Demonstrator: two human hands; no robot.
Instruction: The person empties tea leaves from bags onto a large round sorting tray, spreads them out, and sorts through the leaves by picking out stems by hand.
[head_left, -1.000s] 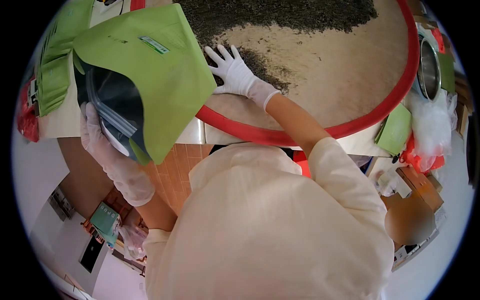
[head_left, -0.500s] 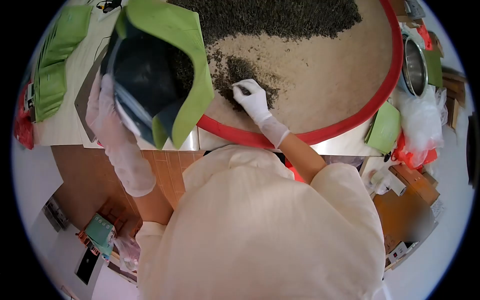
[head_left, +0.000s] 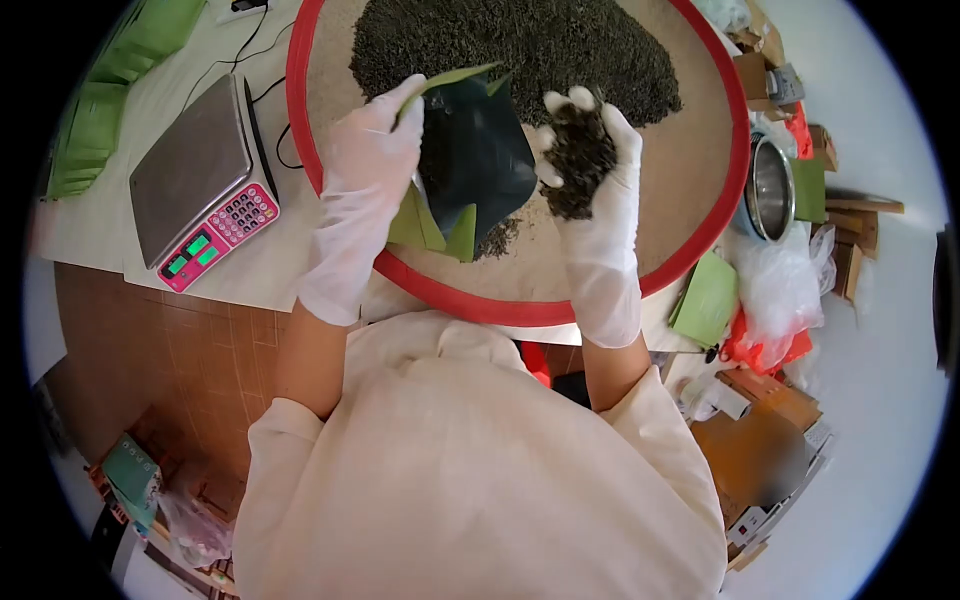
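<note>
In a white glove, my left hand (head_left: 375,150) grips the edge of a green bag (head_left: 480,145), whose wide mouth shows a dark lining. The bag hangs over the near left part of a round, red-rimmed tray (head_left: 690,200). My right hand (head_left: 600,165), also gloved, is turned palm up with curled fingers around a clump of dark dried leaves (head_left: 578,160), just right of the bag. A large heap of the same leaves (head_left: 520,45) covers the tray's far part. A few loose leaves (head_left: 497,238) lie below the bag.
A scale (head_left: 205,190) with a pink keypad and lit displays stands left of the tray. Stacked green bags (head_left: 90,140) lie at the far left. On the right are a metal bowl (head_left: 770,188), a flat green bag (head_left: 704,298) and clear plastic bags (head_left: 780,290).
My right hand has risen from the tray with leaves in it. My left hand has brought the bag right, over the tray, uncovering the scale. The view has shifted left.
</note>
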